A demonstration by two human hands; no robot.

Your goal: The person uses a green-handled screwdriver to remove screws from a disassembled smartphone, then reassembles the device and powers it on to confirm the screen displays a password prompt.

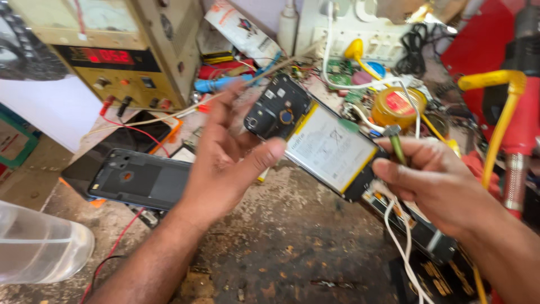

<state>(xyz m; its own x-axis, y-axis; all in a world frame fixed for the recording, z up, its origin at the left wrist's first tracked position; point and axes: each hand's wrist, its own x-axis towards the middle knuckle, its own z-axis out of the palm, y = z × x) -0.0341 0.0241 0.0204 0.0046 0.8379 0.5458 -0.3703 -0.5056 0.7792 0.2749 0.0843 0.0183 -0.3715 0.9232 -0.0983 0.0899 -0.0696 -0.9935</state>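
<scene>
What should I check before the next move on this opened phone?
1. Phone supported at both ends: ok, left hand at the camera end, right hand at the bottom end.
2. Back cover off and set aside: ok, it lies on the bench, apart from the phone.
3. Battery exposed: ok, facing up.
4. Tool in the right hand: ok; its tip is hidden.
5. Battery connector freed: cannot tell.
6. White cables clear of the phone: not ok, they hang under the right hand.

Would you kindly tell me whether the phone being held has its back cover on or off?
Off: the phone shows its bare battery and circuitry, while a dark back cover lies on the bench.
</scene>
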